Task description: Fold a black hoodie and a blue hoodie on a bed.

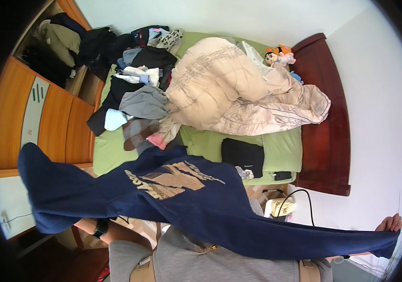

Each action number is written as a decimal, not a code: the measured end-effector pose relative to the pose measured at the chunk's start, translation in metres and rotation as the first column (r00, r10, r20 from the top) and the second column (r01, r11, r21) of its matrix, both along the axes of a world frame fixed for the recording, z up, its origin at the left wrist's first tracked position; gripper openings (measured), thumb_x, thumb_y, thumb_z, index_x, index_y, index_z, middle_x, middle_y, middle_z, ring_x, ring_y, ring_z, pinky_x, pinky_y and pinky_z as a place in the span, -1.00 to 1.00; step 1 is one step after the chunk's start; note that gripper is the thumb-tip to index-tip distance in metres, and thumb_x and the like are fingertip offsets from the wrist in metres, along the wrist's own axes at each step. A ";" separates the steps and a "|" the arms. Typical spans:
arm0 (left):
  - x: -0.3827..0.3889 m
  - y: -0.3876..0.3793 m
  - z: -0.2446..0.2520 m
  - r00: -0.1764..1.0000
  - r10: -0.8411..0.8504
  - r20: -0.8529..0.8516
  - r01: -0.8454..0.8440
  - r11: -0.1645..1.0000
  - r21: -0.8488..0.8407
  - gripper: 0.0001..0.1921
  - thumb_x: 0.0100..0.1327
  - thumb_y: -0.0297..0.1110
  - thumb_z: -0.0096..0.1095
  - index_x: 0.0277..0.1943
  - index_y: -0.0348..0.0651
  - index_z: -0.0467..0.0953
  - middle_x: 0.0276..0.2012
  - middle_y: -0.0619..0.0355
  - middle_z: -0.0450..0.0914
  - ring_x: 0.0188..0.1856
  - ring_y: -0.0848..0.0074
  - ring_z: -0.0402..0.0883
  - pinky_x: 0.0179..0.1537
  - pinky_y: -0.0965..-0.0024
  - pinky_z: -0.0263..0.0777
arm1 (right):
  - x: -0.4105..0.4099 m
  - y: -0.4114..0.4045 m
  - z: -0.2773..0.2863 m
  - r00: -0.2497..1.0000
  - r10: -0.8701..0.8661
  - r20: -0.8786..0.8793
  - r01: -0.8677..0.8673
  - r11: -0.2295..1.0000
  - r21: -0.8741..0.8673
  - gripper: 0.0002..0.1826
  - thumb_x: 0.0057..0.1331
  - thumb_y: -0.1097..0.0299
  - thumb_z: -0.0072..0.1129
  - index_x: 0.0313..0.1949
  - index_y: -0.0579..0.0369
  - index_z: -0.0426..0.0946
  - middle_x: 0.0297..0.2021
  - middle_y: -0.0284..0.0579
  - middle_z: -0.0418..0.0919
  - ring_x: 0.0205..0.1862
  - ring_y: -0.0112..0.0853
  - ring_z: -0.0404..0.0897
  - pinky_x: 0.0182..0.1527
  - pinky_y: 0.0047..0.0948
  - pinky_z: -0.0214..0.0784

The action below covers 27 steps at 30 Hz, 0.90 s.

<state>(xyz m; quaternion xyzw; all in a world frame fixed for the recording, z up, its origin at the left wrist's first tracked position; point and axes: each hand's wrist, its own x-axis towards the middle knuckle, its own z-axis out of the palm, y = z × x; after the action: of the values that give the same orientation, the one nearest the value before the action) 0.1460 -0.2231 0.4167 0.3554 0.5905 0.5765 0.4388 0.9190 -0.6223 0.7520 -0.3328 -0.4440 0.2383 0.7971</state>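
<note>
A navy blue sweatshirt (215,201) with a tan print and lettering is stretched across the view in front of my body. Its long sleeve runs out to the far right, where my right hand (390,223) grips it near the cuff. On the left, my forearm with a black wristwatch (101,228) reaches behind the wide left end of the sweatshirt. The cloth hides my left hand, so its grip does not show. The sweatshirt hangs over the near edge of a bed with a green sheet (204,142).
A crumpled beige quilt (222,88) covers the bed's middle. Heaped clothes (144,102) lie on its left beside an open wardrobe (45,123). A folded black garment (242,157) and a black phone-like object (282,175) lie near the dark red headboard (327,141). Plush toys (279,56) sit behind.
</note>
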 end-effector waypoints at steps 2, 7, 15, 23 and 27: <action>-0.001 0.022 0.047 0.983 -0.010 -0.183 0.023 0.997 0.068 -0.05 0.19 0.00 0.48 0.56 -0.02 0.13 0.53 -0.25 0.08 0.50 -0.26 0.13 0.42 -0.20 0.17 | 0.019 -0.006 -0.021 0.998 -0.025 -0.059 0.026 0.999 0.024 -0.65 0.42 0.73 -0.20 -0.51 0.02 0.16 -0.52 -0.31 0.14 -0.51 -0.53 0.09 -0.48 -0.63 -0.06; 0.060 0.131 0.078 0.847 -0.035 -0.531 0.157 0.970 0.186 0.04 0.11 0.03 0.55 0.57 -0.03 0.10 0.53 -0.30 0.06 0.50 -0.31 0.11 0.44 -0.18 0.15 | 0.015 0.055 -0.100 0.179 -0.545 0.819 0.911 0.407 0.071 -0.60 0.56 0.43 -0.14 0.29 0.32 0.40 0.23 0.01 0.56 0.26 -0.30 0.55 0.34 -0.31 0.38; 0.199 0.351 -0.016 0.400 0.188 -0.897 0.213 0.933 0.291 0.18 -0.01 0.08 0.66 0.60 -0.05 0.05 0.54 -0.39 0.03 0.50 -0.39 0.09 0.47 -0.15 0.12 | 0.198 0.217 -0.323 0.861 -0.423 -0.282 0.122 0.711 -0.693 -0.51 0.51 -0.13 -0.11 -0.11 0.05 0.57 -0.18 -0.18 0.68 -0.31 -0.32 0.63 -0.43 -0.45 0.45; 0.208 0.206 -0.305 0.143 -0.512 -0.847 0.503 0.775 -0.384 0.00 0.04 0.07 0.64 0.46 -0.25 0.34 0.54 -0.45 0.01 0.55 -0.18 0.13 0.47 0.04 0.19 | 0.207 0.274 -0.638 0.732 -0.647 -0.214 -0.123 0.184 -0.975 -0.80 0.36 0.31 0.06 -0.10 0.10 0.47 -0.13 0.02 0.65 -0.10 -0.14 0.67 -0.15 -0.28 0.61; 0.062 0.005 -0.408 0.513 -0.688 -0.513 0.062 0.625 -0.778 0.00 0.08 0.19 0.59 0.32 -0.56 0.40 0.28 -0.39 0.49 0.31 -0.10 0.52 0.31 0.08 0.42 | 0.034 0.232 -0.775 0.971 -0.103 -0.218 -0.220 -0.012 -0.975 -0.65 0.41 0.23 0.14 0.10 0.11 0.48 -0.12 -0.03 0.68 -0.17 -0.22 0.70 -0.17 -0.18 0.68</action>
<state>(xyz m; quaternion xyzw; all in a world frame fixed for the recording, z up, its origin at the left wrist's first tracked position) 0.2080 -0.2179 0.0085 0.5116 0.7814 -0.0156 0.3570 0.9530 -0.3906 -0.0234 -0.7511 -0.0619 0.5520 0.3569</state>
